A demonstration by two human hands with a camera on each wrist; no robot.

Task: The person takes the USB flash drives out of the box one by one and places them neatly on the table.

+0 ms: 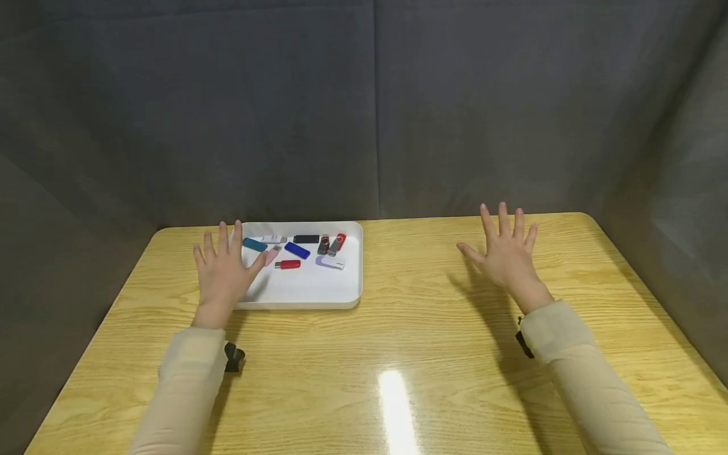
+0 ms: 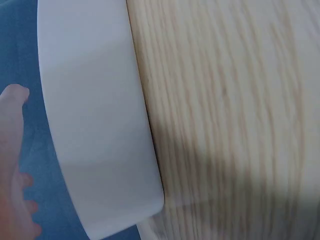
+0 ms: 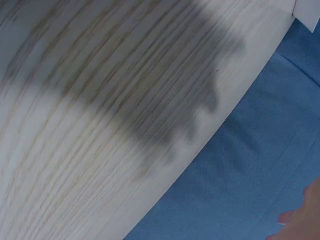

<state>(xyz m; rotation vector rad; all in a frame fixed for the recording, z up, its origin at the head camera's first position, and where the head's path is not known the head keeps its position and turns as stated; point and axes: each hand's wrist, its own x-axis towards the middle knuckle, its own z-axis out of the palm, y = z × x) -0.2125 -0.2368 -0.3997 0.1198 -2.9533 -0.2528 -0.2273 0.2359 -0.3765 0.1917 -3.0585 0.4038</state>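
My left hand (image 1: 222,273), fingers spread, overlaps the left end of a white tray (image 1: 298,292) in the head view and holds nothing. Its thumb appears beside a pink USB stick (image 1: 271,256). Other USB sticks lie in the tray: a teal one (image 1: 254,244), a white one (image 1: 273,239), a black one (image 1: 306,239), a blue one (image 1: 297,251), a red one (image 1: 289,264), a lavender one (image 1: 330,262) and two swivel ones (image 1: 337,244) at the right. Over the table's right side, my right hand (image 1: 507,258) also has spread fingers and holds nothing.
A wooden table (image 1: 432,316) carries the tray near its back left. Dark cloth (image 1: 483,107) encloses the back and both sides. Each wrist wears a small dark device (image 1: 234,357). In the left wrist view, the tray's outer wall (image 2: 95,110) fills the left part.
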